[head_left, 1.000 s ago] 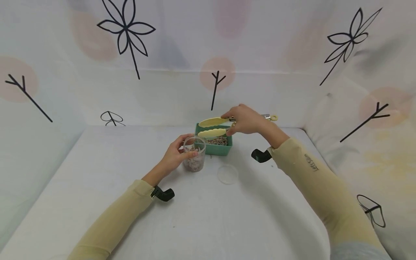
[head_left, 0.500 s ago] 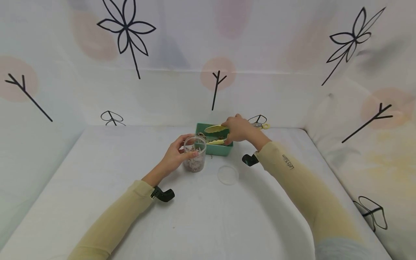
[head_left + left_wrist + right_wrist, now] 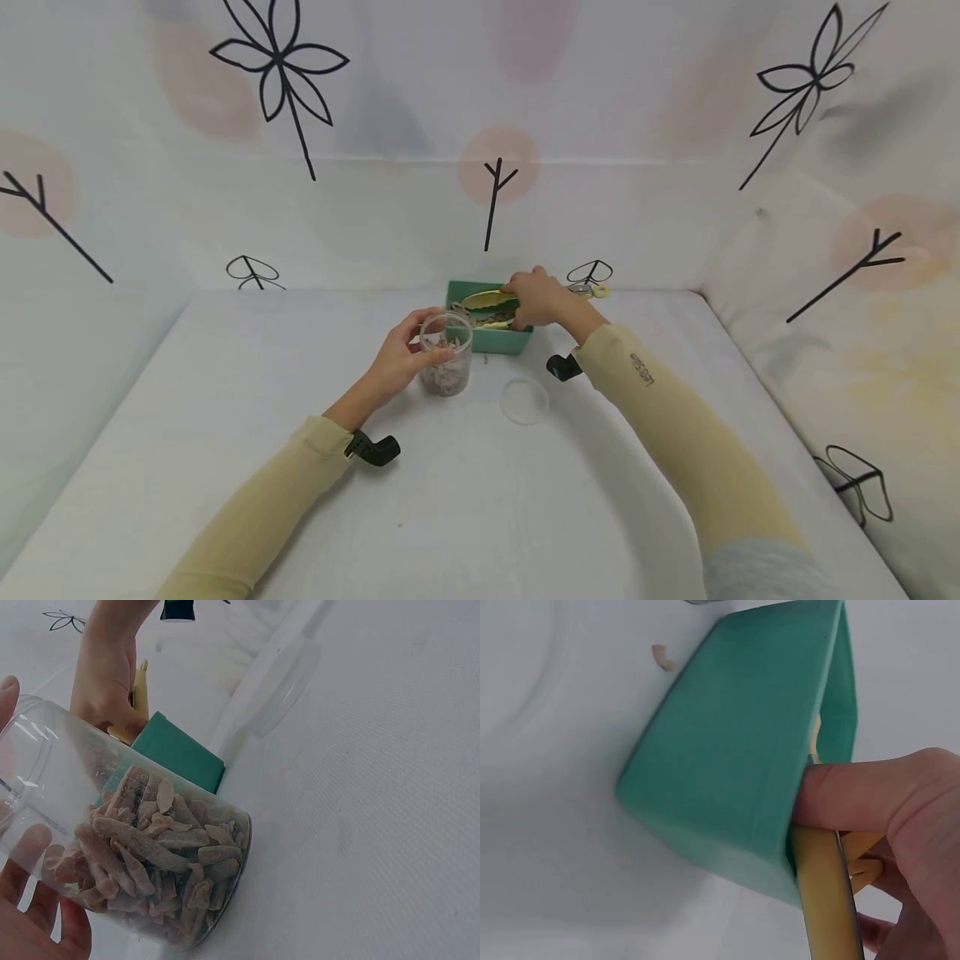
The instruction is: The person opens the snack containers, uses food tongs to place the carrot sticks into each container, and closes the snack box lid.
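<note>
My left hand (image 3: 408, 350) grips a clear plastic jar (image 3: 120, 832) around its upper part. Inside the jar lie brownish, dusty-looking dried strips (image 3: 172, 855), filling its lower part. My right hand (image 3: 538, 298) holds a pair of yellow-tipped tongs (image 3: 487, 298) by their arms. The tong heads reach into a green rectangular bin (image 3: 502, 342), their two tips spread apart. Similar dried pieces show at the bottom of the bin in the head view. From the right wrist, the bin wall (image 3: 720, 727) hides the tong tips, and my thumb presses a yellow tong arm (image 3: 825, 892).
A round clear lid (image 3: 525, 402) lies on the white table (image 3: 465, 500) in front of the bin. One small dried piece (image 3: 662, 657) sits on the table beside the bin. White patterned cloth (image 3: 390, 208) walls the table's back and sides.
My right hand has moved down and left, lowering the tongs from above the green bin into it. My left hand stays at the jar.
</note>
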Motion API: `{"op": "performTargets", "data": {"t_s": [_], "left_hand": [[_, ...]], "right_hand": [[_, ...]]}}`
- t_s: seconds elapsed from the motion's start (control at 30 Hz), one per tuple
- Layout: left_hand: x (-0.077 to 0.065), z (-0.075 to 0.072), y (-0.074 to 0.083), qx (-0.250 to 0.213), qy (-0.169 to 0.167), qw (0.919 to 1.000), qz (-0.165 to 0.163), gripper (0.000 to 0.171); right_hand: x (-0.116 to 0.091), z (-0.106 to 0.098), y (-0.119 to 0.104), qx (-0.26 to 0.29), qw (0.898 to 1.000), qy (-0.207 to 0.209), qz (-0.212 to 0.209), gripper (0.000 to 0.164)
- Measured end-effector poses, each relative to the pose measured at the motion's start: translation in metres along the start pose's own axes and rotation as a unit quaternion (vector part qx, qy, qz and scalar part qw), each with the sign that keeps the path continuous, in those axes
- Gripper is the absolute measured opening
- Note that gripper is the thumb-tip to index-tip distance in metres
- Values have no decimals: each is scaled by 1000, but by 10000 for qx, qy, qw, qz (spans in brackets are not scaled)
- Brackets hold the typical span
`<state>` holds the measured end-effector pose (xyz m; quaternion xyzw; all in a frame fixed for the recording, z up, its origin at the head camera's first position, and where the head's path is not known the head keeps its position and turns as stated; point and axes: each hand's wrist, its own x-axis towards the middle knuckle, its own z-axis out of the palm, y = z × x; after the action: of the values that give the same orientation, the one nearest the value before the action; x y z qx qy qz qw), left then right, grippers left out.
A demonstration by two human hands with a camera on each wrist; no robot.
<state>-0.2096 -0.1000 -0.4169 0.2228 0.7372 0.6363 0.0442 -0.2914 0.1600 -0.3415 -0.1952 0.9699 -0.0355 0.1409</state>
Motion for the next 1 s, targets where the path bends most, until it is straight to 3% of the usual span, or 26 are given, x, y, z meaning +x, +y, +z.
{"op": "performTargets", "data": {"t_s": [0.4,0.63,0.83,1.0], "left_hand": [[0,-1,-5,22,-10,10000,-46,65],[3,-2,-4,19,-55,10000,-25,66],[1,-3,-1,-27,18,10000,-31,66],[1,-1,0,-20,-41,10000,-51,65]], "right_hand": [[-5,-3,-1,-63,9998,62,152,67],[1,-1,-2,-42,10000,18,-35,64],[0,5,0,-147,9982,371,-451,56],[0,10,3,-82,9968,634,-473,50]]}}
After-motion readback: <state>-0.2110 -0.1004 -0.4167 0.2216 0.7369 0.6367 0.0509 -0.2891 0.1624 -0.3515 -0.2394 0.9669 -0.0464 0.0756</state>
